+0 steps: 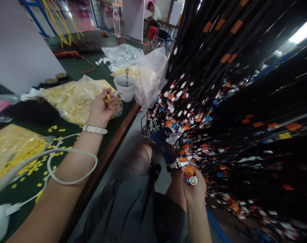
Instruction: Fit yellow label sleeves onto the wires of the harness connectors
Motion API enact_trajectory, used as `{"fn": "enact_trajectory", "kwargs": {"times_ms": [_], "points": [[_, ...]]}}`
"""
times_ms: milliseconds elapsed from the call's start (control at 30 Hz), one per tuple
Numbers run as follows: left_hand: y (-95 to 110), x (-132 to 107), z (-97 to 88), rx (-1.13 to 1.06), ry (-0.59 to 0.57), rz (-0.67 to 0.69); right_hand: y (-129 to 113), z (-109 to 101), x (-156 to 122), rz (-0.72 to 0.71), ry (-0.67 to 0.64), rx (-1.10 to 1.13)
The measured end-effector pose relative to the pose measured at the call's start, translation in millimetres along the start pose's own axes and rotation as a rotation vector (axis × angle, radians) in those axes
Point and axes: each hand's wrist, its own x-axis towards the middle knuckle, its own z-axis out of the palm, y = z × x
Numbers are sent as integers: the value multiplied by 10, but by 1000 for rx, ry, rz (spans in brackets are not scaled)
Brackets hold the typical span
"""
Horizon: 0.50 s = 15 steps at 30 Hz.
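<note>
- The left grip (102, 107) is curled closed, a small yellow piece (107, 98) pinched between its fingers, over a clear bag of yellow pieces (72, 101) and just beside a white mug (128, 91).
- The right grip (196, 189) is closed around an orange connector (189, 170), low, beside the hanging black cables (194, 60); a white connector (193, 181) shows below the orange one.
- The mug, a spoon (127, 76) standing in it, is near the edge of the worktop (111, 126).
- A white cord (95, 165) crosses the left forearm.
</note>
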Motion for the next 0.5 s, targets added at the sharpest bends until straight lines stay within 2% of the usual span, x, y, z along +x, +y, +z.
{"fn": "enact_trajectory", "kwargs": {"times_ms": [100,233,500], "points": [[-137,-154,180,103,-97,-24,-16,14,-17,16,3,-4],[-390,-331,310,268,-260,-66,-33,21,-39,18,-4,-15],[-1271,-771,333,651,-568,-459,-32,41,-58,23,-74,-54]]}}
